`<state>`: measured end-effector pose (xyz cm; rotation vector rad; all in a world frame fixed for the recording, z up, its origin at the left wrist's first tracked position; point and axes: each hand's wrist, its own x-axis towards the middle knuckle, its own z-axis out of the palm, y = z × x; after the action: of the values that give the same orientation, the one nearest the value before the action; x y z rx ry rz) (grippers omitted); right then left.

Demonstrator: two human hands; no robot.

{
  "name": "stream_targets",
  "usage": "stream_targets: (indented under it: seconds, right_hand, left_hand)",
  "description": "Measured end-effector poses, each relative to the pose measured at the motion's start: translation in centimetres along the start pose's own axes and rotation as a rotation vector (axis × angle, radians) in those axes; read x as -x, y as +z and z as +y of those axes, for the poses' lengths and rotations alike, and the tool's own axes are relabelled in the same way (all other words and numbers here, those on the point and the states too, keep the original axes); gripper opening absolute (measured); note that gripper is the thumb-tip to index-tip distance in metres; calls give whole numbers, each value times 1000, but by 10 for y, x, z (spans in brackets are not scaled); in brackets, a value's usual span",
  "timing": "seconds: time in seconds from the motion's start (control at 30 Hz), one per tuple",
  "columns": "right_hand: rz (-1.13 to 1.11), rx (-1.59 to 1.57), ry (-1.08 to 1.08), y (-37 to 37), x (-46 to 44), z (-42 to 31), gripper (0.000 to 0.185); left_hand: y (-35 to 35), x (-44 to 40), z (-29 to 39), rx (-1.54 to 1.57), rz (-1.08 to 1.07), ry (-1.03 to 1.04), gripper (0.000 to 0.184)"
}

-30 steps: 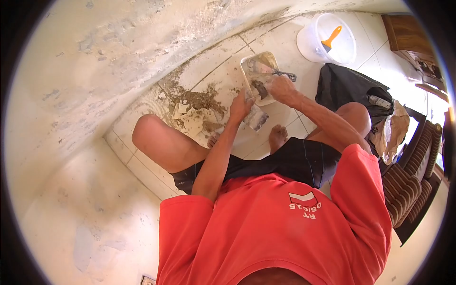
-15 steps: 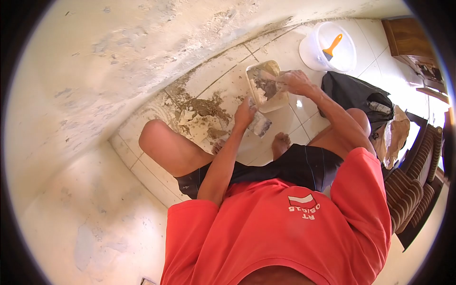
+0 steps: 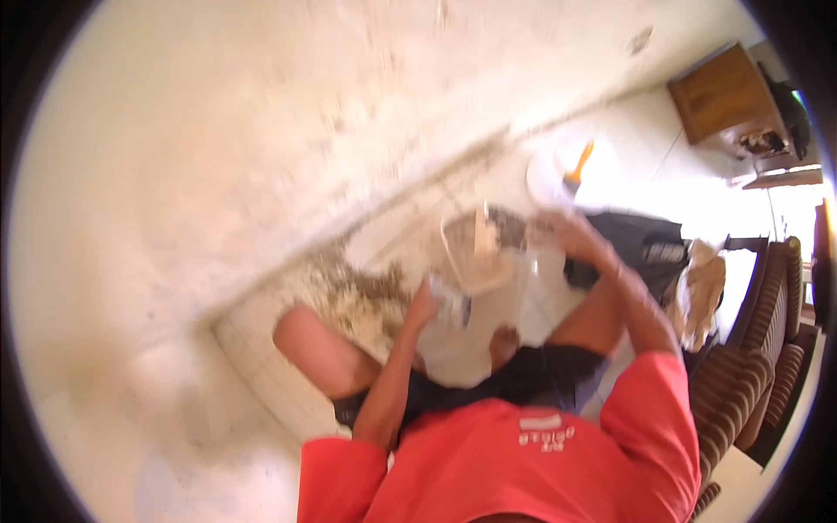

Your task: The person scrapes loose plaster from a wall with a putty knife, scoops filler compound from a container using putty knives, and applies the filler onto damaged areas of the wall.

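My right hand (image 3: 562, 234) is closed around a putty knife (image 3: 508, 228), whose broad, dark blade carries pale filler. The blade is over the far right side of a whitish rectangular tub (image 3: 488, 281); blur hides whether it touches the rim. My left hand (image 3: 424, 303) is closed on a flat scraper (image 3: 453, 307) smeared with the same pale material. It lies just below the tub's near left corner. Motion blur softens both tools.
Patchy wall (image 3: 261, 157) runs along the left and top. Crumbled debris (image 3: 362, 283) lies on the tiles by it. A white bucket (image 3: 545, 179) with an orange-handled scraper (image 3: 579, 166), a black bag (image 3: 632, 244), a wooden cabinet (image 3: 728, 96) and a striped sofa (image 3: 732, 392) are to the right.
The view has tilted up, so the scene sits lower in the picture and blurs. The right hand's blade has moved from inside the tub to above its far right side, with filler on it.
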<state>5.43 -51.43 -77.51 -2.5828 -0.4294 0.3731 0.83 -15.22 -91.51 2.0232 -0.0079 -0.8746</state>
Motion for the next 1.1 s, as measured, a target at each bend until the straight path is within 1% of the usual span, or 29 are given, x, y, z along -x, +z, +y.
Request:
stream_targets:
  seconds: [0.03, 0.07, 0.1, 0.13, 0.17, 0.2, 0.23, 0.27, 0.3, 0.33, 0.37, 0.4, 0.47, 0.5, 0.53, 0.6, 0.63, 0.67, 0.73, 0.77, 0.8, 0.83, 0.87, 0.9, 0.93, 0.97, 1.0, 1.07, 1.1]
  right_hand:
    - [-2, -66, 102, -18, 2, -21, 53]
    - [14, -109, 150, -38, 3, -42, 54]
    - [28, -173, 170, -57, 6, -64, 51]
    - [37, -248, 192, -80, 8, -85, 48]
    - [67, -243, 175, -103, 9, -108, 48]
    - [40, -287, 250, -127, 11, -127, 45]
    - [8, -338, 332, -149, 14, -145, 41]
    - [24, -349, 329, -170, 20, -166, 41]
    - [8, -501, 387, -186, 29, -181, 39]
    - [-16, -649, 445, -213, 31, -197, 38]
    - [3, -629, 441, -229, 34, -212, 38]
    - [0, -636, 447, -249, 41, -231, 38]
    - [124, -555, 307, -301, 54, -269, 41]
    - [81, -564, 364, -331, 56, -294, 43]
    - [119, -562, 334, -348, 59, -302, 38]
    - [-18, -639, 492, -395, 60, -347, 32]
    - [-46, -639, 513, -412, 66, -371, 32]
    - [-42, -703, 530, -435, 67, -387, 29]
    - [-77, -758, 550, -470, 63, -411, 27]
    - [-66, -777, 535, -482, 64, -423, 26]
    - [-51, -791, 517, -491, 61, -429, 26]
    - [-154, -913, 508, -505, 52, -433, 24]
    - [-182, -904, 500, -506, 44, -429, 24]
    - [-153, -991, 467, -499, 42, -422, 23]
    - [-121, -1076, 432, -495, 37, -420, 22]
    - [-115, -1059, 437, -507, 32, -432, 21]
    - [-153, -1058, 438, -505, 30, -431, 21]
    - [-135, -1258, 407, -508, 13, -420, 20]
    - [-171, -1259, 405, -505, 11, -416, 20]
  left_hand:
    - [-1, 4, -8, 39, 35, 31, 50]
    - [-11, 9, -4, 65, -7, -10, 48]
    - [-16, 20, 2, 146, 42, 6, 36]
    - [-31, 33, 24, 176, 44, -29, 29]
    - [-48, 51, 50, 205, 41, -73, 23]
    - [-64, 65, 76, 190, 56, -51, 23]
    - [-79, 79, 99, 191, 42, -112, 20]
    - [-97, 100, 120, 188, 23, -184, 18]
    - [-105, 111, 125, 172, 30, -169, 18]
    - [-113, 114, 125, 122, 92, -32, 19]
    - [-120, 126, 127, 77, 146, 89, 20]
    - [-132, 144, 143, 73, 139, 82, 20]
    - [-155, 178, 185, 120, 188, 66, 20]
    - [-164, 192, 194, 144, 187, 60, 21]
    - [-173, 203, 207, 172, 187, 50, 21]
    - [-197, 243, 248, 213, 197, 95, 20]
    - [-201, 262, 250, 251, 220, 116, 20]
    - [-206, 270, 258, 289, 259, 154, 20]
    - [-225, 304, 290, 323, 225, 94, 20]
    - [-249, 347, 352, 359, 214, -42, 21]
    - [-248, 355, 344, 360, 281, 36, 21]
    - [-251, 375, 346, 379, 348, 8, 22]
    - [-258, 388, 346, 378, 405, -9, 23]
    - [-260, 401, 337, 390, 419, -34, 23]
    - [-261, 408, 323, 363, 481, 18, 23]
    - [-261, 415, 315, 334, 546, 73, 23]
    - [-258, 433, 313, 345, 562, 42, 23]
    - [-257, 456, 332, 540, 701, -73, 21]
    - [-250, 469, 339, 569, 777, -110, 18]
